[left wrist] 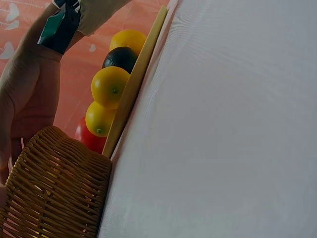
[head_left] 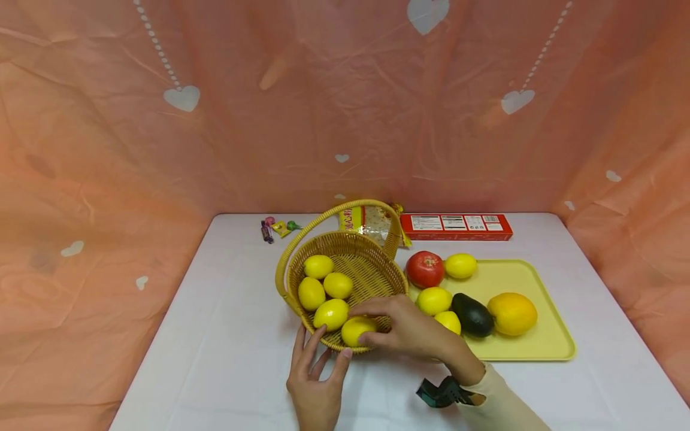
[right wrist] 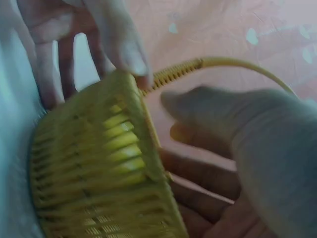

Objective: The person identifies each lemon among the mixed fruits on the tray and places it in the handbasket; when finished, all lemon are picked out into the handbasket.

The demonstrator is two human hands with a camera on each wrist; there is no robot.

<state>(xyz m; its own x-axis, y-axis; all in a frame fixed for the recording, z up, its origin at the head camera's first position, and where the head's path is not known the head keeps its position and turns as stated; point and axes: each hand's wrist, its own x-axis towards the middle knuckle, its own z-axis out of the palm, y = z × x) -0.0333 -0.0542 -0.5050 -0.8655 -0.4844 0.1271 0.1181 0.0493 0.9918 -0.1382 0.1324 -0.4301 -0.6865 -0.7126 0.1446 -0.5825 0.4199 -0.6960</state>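
A tilted wicker basket (head_left: 372, 272) with a hoop handle holds several lemons. My right hand (head_left: 360, 325) reaches over its near rim, with fingers and thumb curled round one lemon (head_left: 350, 330) just inside the rim. From below, my left hand (head_left: 323, 350) rests straight spread fingers and thumb against the basket's near outer wall. In the right wrist view the basket wall (right wrist: 99, 163) fills the lower left, with the left hand's fingers (right wrist: 64, 44) behind it. The left wrist view shows the basket (left wrist: 54, 193) beside the tray's edge (left wrist: 136, 84).
To the right, a yellow tray (head_left: 539, 341) carries a tomato (head_left: 424, 269), three lemons, an avocado (head_left: 472, 315) and an orange fruit (head_left: 512, 313). At the back lie a red box (head_left: 455, 227), a snack packet (head_left: 372, 220) and small sweets (head_left: 277, 228). Pink cloth walls surround the white table.
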